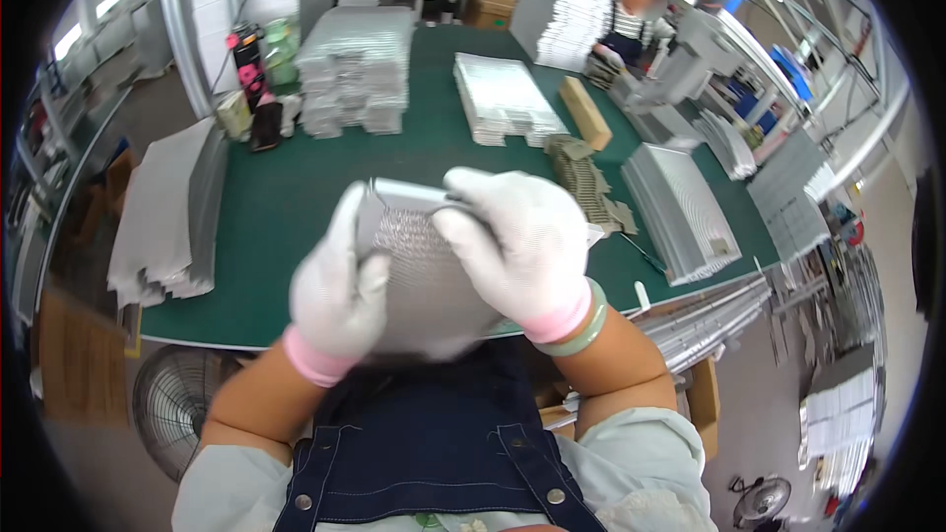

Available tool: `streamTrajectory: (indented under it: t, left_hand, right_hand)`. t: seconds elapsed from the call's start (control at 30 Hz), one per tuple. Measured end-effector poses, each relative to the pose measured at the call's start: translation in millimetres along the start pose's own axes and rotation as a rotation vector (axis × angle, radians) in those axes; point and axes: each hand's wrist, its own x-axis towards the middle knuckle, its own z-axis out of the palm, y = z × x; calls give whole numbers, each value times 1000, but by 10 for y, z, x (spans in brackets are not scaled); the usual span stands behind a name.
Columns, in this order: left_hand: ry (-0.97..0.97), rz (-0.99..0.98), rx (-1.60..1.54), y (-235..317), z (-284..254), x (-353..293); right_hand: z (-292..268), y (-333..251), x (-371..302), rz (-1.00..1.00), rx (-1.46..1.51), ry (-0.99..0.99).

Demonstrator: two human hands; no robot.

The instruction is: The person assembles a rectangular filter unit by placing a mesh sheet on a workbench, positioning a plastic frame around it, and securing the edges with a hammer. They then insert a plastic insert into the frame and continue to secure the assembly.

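Note:
My left hand (pixel 337 281), in a white glove with a pink cuff, is closed on the left edge of a grey panel (pixel 424 281). This panel has a finely textured, silvery face and a smooth strip along its top edge; its lower part is blurred. My right hand (pixel 522 241), gloved the same way, grips its upper right corner, thumb on the near face and fingers over the top. I hold the panel tilted in front of my apron, above the near edge of the green table (pixel 266 227).
Grey sheet stacks stand at the left (pixel 163 212), back left (pixel 355 59), back middle (pixel 503 94) and right (pixel 680 207). Corrugated brownish strips (pixel 586 182) lie near a tan block (pixel 584 113) and a screwdriver (pixel 645 254). A co-worker (pixel 628 25) is at the far right; a floor fan (pixel 172 404) stands lower left.

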Motion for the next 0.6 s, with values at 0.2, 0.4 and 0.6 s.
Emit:
streamTrajectory:
  t: [0.2,0.4,0.6]
  left_hand:
    - [-287,597,186,483,-68,1200]
    - [-406,455,49,7,1045,404]
    - [-282,261,56,-12,1368,116]
  right_hand:
    - [-310,126,-459,332,287,298]
    - [449,581,-1745,501,351,90]
    - [-6,1202,-1960,438,-8,-254]
